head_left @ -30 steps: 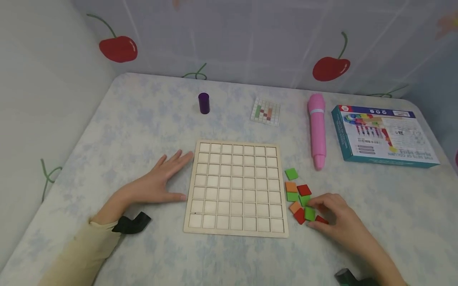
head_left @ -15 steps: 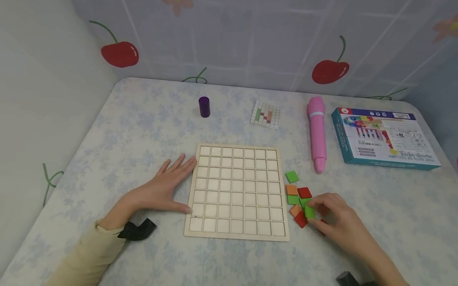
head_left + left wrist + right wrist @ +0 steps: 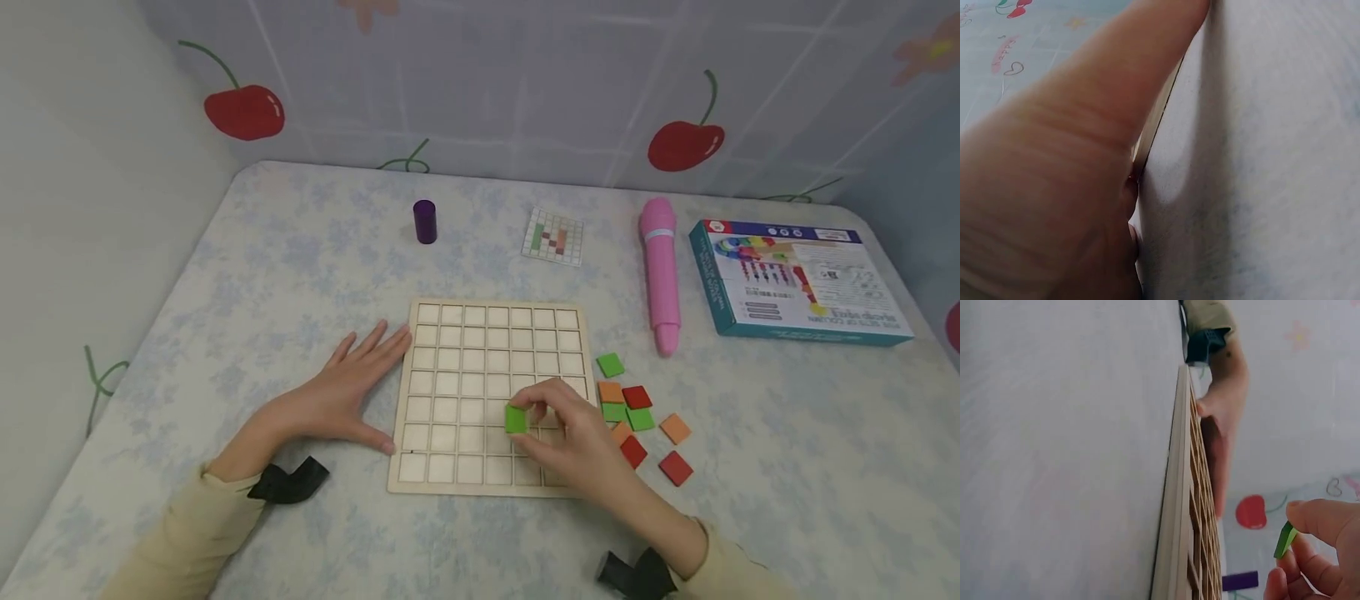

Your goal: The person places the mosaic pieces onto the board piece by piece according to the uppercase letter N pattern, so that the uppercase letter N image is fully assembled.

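My right hand [image 3: 573,429] pinches a green square tile [image 3: 516,419] between thumb and fingers, over the lower middle of the wooden grid board [image 3: 471,385]. In the right wrist view the green tile [image 3: 1285,540] is raised off the board [image 3: 1175,487], seen nearly edge-on. All the visible cells of the board hold no tiles. My left hand [image 3: 341,404] lies spread along the board's left side, fingertips and thumb at its edge. The left wrist view shows mostly the palm side [image 3: 1054,162] of that hand, with a sliver of the board's edge behind it.
Right of the board lie several loose green, orange and red tiles [image 3: 636,397]. A pattern card [image 3: 553,237] lies behind the board, with a purple cylinder [image 3: 425,222] to its left. Farther right are a pink marker-shaped tube [image 3: 662,279] and a flat printed box [image 3: 801,282].
My right hand has picked a green tile from the pile and carried it left over the board. An orange and a red tile now show where the hand was. The left hand stays at the edge.
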Available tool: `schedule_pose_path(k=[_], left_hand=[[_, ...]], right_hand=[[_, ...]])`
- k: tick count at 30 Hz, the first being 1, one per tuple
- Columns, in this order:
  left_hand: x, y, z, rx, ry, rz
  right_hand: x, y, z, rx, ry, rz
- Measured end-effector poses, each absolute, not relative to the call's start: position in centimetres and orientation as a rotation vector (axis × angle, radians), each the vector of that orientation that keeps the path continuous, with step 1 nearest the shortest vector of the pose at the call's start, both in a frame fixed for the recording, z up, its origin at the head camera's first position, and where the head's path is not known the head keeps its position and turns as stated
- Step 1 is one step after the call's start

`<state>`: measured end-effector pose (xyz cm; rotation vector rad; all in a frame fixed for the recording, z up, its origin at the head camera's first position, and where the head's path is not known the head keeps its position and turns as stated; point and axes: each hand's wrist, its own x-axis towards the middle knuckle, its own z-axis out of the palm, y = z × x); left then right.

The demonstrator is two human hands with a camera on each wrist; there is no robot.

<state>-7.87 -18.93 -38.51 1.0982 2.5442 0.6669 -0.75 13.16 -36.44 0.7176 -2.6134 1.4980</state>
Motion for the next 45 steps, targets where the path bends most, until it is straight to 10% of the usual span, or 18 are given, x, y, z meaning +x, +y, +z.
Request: schedule_pose_path(k=[22, 45], left_hand=[[-8.8, -18.3, -38.0, 1.121, 2.556, 0.650], [-8.0, -18.8, -38.2, 1.129, 2.560, 0.673]], right_hand=[[-1.7, 6.6, -38.3, 0.791, -2.766, 1.243], [-0.9, 11.2, -36.1, 0.895, -2.670, 1.340]])
